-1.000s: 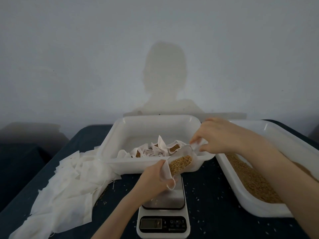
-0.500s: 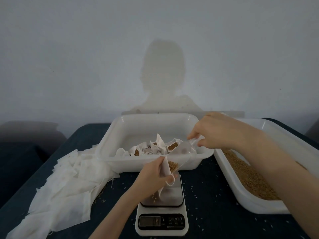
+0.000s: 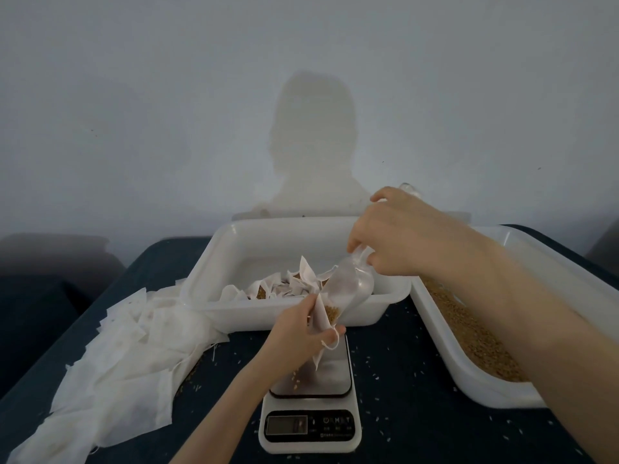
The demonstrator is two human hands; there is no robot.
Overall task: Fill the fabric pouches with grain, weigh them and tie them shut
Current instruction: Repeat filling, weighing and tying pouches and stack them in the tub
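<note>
My left hand [image 3: 298, 333] grips a white fabric pouch [image 3: 323, 324] by its mouth, above the scale [image 3: 311, 400]. Brown grain shows inside the pouch's opening. My right hand [image 3: 398, 236] holds a clear plastic scoop [image 3: 351, 286] by the handle, tipped steeply down with its front end in the pouch. A few grains lie on the scale's steel plate. To the right stands a white tub of grain [image 3: 475, 339]. Behind the scale, a white tub [image 3: 268, 242] holds several filled pouches [image 3: 288, 286].
A heap of empty white pouches [image 3: 124, 356] lies on the dark blue table at the left. Loose grains are scattered over the tabletop [image 3: 402, 396] around the scale. A plain wall rises close behind the tubs.
My right hand has risen and tipped the scoop much steeper. The grain that lay in the scoop has slid down into the pouch. My left hand keeps its hold.
</note>
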